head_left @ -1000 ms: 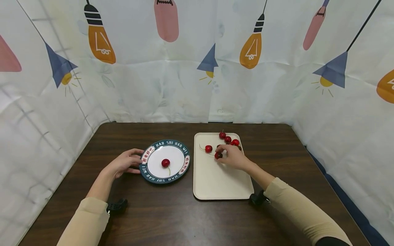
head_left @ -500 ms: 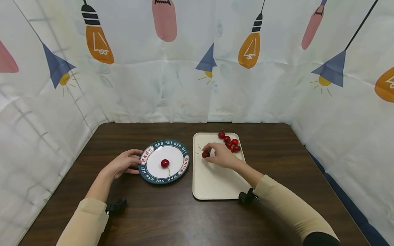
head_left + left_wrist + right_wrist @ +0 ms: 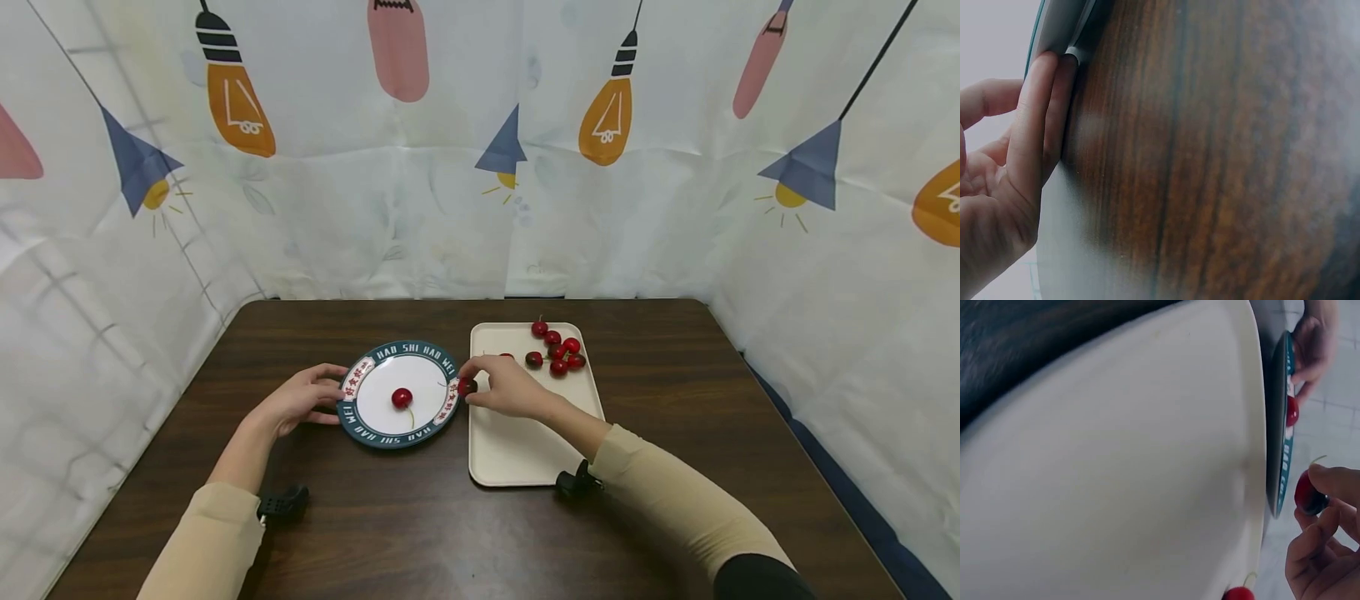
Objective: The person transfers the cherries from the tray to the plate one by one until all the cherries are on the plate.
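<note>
My right hand (image 3: pixel 512 388) pinches a dark red cherry (image 3: pixel 467 387) between thumb and fingers, above the plate's right rim. The right wrist view shows this cherry (image 3: pixel 1310 494) with a thin stem. Fairly straight fingers of my left hand (image 3: pixel 303 398) touch the left rim of the round white plate (image 3: pixel 378 400) with a teal lettered border. In the left wrist view, fingertips (image 3: pixel 1042 65) rest against the rim's underside. One cherry (image 3: pixel 402 398) with a green stem lies on the plate. Several cherries (image 3: pixel 558 352) sit at the back of the cream tray (image 3: pixel 517 454).
The tray lies just right of the plate, a narrow strip of dark wooden table (image 3: pixel 390 517) between them. Another cherry (image 3: pixel 507 357) on the tray is mostly hidden behind my right hand. A printed curtain (image 3: pixel 450 225) stands behind the table.
The right hand has carried its cherry leftward from the cluster, across the tray to the plate's right edge. The left hand stays at the plate's rim.
</note>
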The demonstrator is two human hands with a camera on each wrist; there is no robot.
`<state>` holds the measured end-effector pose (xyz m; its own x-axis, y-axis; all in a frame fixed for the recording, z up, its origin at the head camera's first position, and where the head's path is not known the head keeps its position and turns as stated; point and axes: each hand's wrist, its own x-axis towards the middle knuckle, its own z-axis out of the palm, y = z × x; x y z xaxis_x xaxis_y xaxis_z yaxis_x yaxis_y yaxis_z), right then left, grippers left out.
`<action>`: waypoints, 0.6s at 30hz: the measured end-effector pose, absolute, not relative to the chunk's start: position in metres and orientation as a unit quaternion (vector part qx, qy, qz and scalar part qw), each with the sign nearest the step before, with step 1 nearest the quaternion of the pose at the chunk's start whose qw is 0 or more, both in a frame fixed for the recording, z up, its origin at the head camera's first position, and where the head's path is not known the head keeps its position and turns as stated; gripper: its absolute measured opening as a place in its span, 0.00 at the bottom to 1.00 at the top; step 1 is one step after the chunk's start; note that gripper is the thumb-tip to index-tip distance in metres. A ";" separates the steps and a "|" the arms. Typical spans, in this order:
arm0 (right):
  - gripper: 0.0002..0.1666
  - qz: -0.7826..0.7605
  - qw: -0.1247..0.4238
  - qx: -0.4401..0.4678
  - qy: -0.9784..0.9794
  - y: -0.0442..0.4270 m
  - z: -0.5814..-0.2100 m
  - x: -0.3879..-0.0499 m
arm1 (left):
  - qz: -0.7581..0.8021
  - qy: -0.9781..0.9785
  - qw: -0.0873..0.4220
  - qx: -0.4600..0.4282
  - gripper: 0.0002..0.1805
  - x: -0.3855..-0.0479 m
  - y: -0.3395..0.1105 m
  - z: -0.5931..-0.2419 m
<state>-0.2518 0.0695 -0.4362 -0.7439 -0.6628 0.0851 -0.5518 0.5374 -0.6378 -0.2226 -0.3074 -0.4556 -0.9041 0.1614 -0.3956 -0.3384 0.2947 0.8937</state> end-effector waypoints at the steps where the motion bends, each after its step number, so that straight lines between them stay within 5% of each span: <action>1: 0.19 -0.331 0.087 -0.350 0.872 0.067 -0.436 -0.251 | 0.591 0.776 0.211 -0.059 0.32 -0.222 -0.307 -0.455; 18: 0.19 -0.313 0.113 -0.398 0.855 0.033 -0.441 -0.240 | 0.589 0.778 0.211 -0.054 0.32 -0.222 -0.307 -0.455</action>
<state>-0.2404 0.0335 -0.4414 -0.6581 -0.7508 0.0567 -0.6099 0.4874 -0.6248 -0.2217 -0.3073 -0.4555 -0.9050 0.1637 -0.3926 -0.3332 0.3009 0.8935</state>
